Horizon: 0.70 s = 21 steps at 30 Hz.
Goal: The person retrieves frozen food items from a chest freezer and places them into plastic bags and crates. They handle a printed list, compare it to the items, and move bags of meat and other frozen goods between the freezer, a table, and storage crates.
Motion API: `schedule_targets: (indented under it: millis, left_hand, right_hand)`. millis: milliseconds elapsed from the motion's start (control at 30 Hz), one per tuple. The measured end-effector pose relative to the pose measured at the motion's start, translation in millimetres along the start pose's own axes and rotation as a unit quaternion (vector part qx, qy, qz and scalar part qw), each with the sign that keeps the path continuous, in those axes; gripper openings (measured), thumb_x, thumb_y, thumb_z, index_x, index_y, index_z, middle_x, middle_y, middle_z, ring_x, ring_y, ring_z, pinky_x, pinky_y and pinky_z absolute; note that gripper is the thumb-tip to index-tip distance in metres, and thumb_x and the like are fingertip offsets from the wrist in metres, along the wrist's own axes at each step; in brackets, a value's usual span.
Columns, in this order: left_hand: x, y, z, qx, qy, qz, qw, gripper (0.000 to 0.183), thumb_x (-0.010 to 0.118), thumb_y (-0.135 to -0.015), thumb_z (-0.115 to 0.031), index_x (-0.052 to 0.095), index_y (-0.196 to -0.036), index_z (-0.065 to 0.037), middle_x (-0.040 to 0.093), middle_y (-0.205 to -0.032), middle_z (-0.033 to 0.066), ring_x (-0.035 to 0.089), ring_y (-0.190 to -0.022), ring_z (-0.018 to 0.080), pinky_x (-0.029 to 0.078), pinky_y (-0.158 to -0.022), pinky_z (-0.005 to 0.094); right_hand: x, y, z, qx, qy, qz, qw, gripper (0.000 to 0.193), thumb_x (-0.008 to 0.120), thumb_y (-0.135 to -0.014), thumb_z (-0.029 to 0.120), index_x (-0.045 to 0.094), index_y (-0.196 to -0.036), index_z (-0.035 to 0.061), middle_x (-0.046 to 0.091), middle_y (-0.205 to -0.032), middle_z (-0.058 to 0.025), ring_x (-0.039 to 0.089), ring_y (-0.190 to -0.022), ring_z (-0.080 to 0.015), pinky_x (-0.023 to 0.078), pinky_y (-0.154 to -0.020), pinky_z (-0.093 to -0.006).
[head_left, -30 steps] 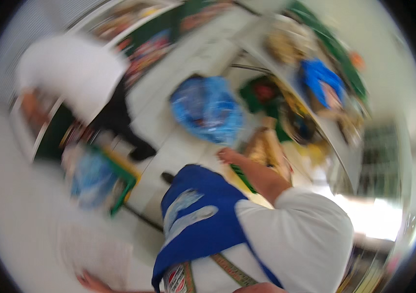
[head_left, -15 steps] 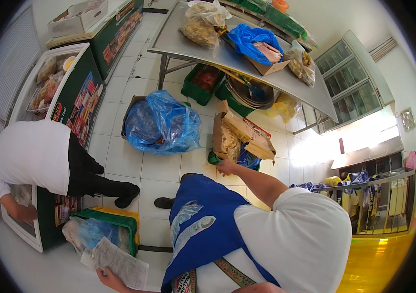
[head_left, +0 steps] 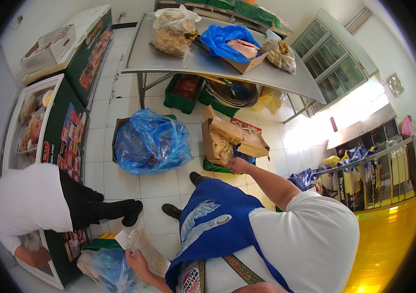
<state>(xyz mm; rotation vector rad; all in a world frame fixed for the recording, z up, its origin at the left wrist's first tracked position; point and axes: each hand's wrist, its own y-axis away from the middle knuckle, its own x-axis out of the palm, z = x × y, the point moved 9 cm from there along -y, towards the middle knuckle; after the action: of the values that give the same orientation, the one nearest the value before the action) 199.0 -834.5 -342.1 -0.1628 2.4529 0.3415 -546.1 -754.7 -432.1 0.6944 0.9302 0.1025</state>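
Observation:
My left hand (head_left: pixel 137 263), low in the picture, is closed on a sheet of paper (head_left: pixel 150 251) with faint markings. The sheet tilts above a crate with clear and blue plastic (head_left: pixel 112 267). My right arm reaches forward, and my right hand (head_left: pixel 239 165) is beside an opened cardboard box (head_left: pixel 242 139). Its fingers are curled; what they hold, if anything, is too small to make out. Pale bagged contents (head_left: pixel 220 148) show in the box, which rests on a green crate (head_left: pixel 212 167). A large blue plastic bag (head_left: pixel 154 141) covers a container left of it.
A steel table (head_left: pixel 139 53) at the back bears bagged food and a blue bag (head_left: pixel 218 41). Under it stand a green crate (head_left: pixel 176 101) and metal basins (head_left: pixel 235 100). Another person (head_left: pixel 32 205) bends over an open chest freezer (head_left: pixel 17 132) at left. A metal railing (head_left: pixel 364 161) is at right.
My view has shifted and I stand closer to the box. The paper has swung up and tilted more steeply in my left hand. My right hand stays by the box.

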Motion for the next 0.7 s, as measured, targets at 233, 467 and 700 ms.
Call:
schedule_targets:
  millis: [233,467,700]
  left_hand:
    - [66.0,-77.0,-130.2,0.08,-0.009,0.074,0.994,0.02,0.065,-0.079,-0.009,0.051,-0.088,0.002,0.054,-0.078,0.0168,0.046,-0.073,0.0289,0.047,-0.076,0.041]
    - [134.9,-124.4,-234.0,0.111,-0.089,0.084,0.986,0.018,0.065,-0.078,-0.009,0.051,-0.083,0.001,0.05,-0.07,0.017,0.044,-0.066,0.0276,0.046,-0.067,0.0422]
    - [215.0,-135.7,-338.9,-0.025,-0.143,0.112,0.983,0.018,0.065,-0.077,-0.009,0.051,-0.08,0.001,0.05,-0.068,0.0155,0.044,-0.065,0.021,0.043,-0.061,0.0402]
  right_hand:
    - [-102.7,-18.6,79.5,-0.083,0.092,-0.176,0.977,0.039,0.067,-0.091,0.027,0.071,-0.125,0.0085,0.075,-0.104,-0.0209,0.074,-0.094,-0.0374,0.057,-0.089,-0.0454]
    - [-367.2,-142.0,58.6,-0.027,-0.035,-0.415,0.909,0.082,0.082,-0.082,0.02,0.042,-0.153,0.0147,0.054,-0.139,-0.028,0.052,-0.13,-0.0469,0.045,-0.109,-0.0523]
    - [-620.7,-329.0,86.3,-0.053,0.09,-0.491,0.865,0.117,0.096,-0.065,0.028,0.03,-0.16,0.0408,0.027,-0.165,-0.024,0.036,-0.143,-0.0554,0.039,-0.113,-0.0636]
